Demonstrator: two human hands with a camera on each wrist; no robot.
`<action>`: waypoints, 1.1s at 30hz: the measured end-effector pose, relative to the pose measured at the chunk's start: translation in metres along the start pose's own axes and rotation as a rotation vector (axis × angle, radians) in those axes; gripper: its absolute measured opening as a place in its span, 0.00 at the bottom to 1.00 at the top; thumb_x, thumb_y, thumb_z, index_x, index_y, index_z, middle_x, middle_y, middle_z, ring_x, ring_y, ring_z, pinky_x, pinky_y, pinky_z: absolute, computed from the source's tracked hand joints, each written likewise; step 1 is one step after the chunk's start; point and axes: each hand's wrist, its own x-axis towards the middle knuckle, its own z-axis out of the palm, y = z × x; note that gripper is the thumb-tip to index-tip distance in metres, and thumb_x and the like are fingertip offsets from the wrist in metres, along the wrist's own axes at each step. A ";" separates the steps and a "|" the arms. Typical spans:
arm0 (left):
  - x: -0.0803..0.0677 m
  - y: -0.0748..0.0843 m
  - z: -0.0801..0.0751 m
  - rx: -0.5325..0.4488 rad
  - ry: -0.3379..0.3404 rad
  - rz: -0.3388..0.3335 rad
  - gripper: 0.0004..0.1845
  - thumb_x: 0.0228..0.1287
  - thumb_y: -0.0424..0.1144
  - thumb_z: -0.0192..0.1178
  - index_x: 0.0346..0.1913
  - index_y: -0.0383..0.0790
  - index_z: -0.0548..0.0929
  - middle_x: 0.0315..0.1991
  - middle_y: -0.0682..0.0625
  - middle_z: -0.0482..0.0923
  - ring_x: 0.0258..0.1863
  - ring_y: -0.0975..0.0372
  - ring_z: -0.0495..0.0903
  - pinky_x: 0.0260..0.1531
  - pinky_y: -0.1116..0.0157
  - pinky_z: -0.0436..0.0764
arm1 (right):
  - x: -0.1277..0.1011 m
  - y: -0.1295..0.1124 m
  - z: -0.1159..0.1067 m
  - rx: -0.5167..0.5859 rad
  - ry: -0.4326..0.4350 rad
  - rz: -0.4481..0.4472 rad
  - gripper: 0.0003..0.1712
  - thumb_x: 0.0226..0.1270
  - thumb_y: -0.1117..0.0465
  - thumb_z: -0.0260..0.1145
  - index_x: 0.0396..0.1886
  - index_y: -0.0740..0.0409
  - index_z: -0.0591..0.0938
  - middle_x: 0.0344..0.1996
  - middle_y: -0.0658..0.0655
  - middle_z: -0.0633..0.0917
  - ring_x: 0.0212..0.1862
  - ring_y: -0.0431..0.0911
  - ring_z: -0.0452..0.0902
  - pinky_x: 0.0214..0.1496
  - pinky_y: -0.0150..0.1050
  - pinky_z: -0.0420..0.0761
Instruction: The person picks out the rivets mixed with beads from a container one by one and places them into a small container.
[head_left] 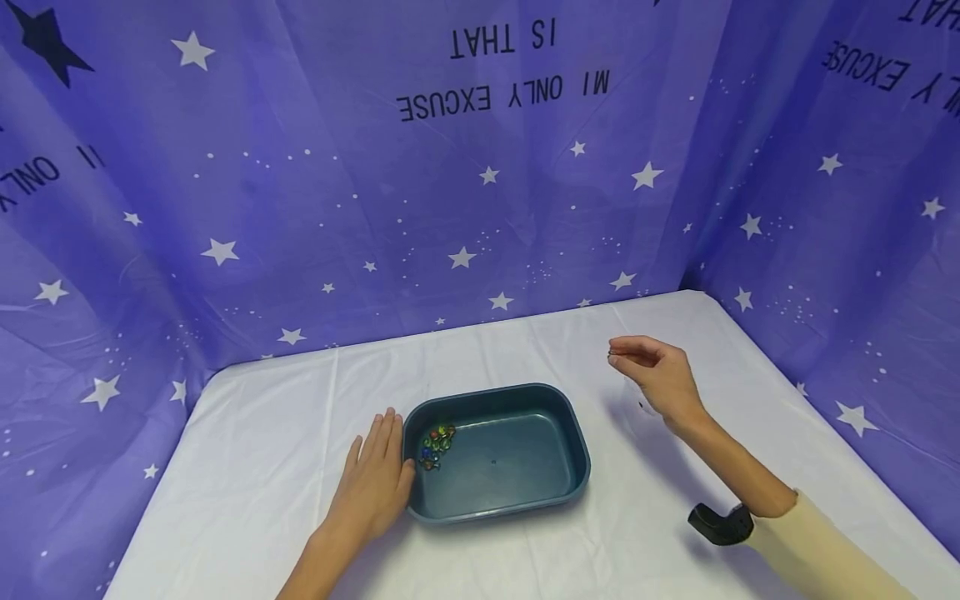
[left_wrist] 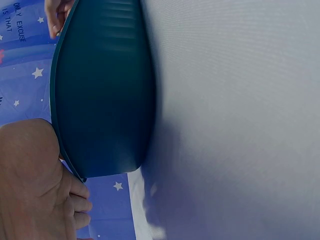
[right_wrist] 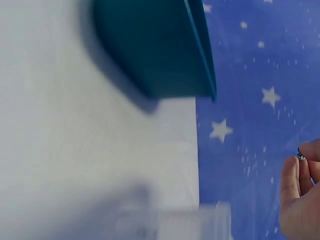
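A dark teal tray (head_left: 579,457) sits mid-table with several coloured marbles (head_left: 437,442) gathered in its near-left corner. My left hand (head_left: 375,477) lies flat on the white cloth, fingers straight, its side against the tray's left wall (left_wrist: 100,90); the left wrist view shows this hand (left_wrist: 35,185) beside the tray's outer wall. My right hand (head_left: 654,372) hovers to the right of the tray, above the table, and pinches a small dark marble (head_left: 611,357) at its fingertips. In the right wrist view the marble (right_wrist: 300,156) shows at the tips of this hand (right_wrist: 299,200).
A white cloth (head_left: 270,433) covers the table, with purple star-printed drapes (head_left: 300,208) behind and on both sides. A small clear container (head_left: 641,403) stands under my right hand. A black camera mount (head_left: 722,523) sits on my right wrist.
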 end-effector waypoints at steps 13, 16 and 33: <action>0.001 -0.001 0.000 -0.004 0.003 -0.004 0.34 0.74 0.40 0.52 0.74 0.23 0.57 0.76 0.33 0.52 0.76 0.43 0.50 0.69 0.39 0.51 | -0.015 0.030 -0.047 -0.088 0.072 0.035 0.16 0.65 0.63 0.72 0.50 0.67 0.85 0.37 0.43 0.88 0.40 0.32 0.82 0.42 0.22 0.78; 0.001 -0.001 0.000 -0.001 0.007 0.001 0.34 0.74 0.40 0.52 0.74 0.23 0.57 0.76 0.33 0.52 0.75 0.42 0.51 0.69 0.39 0.52 | -0.016 0.033 -0.050 -0.091 0.074 0.040 0.16 0.65 0.64 0.72 0.50 0.66 0.85 0.37 0.42 0.88 0.40 0.32 0.82 0.42 0.22 0.78; 0.001 -0.002 0.001 0.002 0.012 -0.002 0.34 0.74 0.41 0.52 0.74 0.23 0.58 0.76 0.33 0.52 0.75 0.42 0.51 0.69 0.39 0.52 | -0.017 0.041 -0.056 -0.073 0.067 0.070 0.22 0.66 0.65 0.71 0.53 0.76 0.81 0.36 0.41 0.88 0.40 0.31 0.82 0.44 0.21 0.77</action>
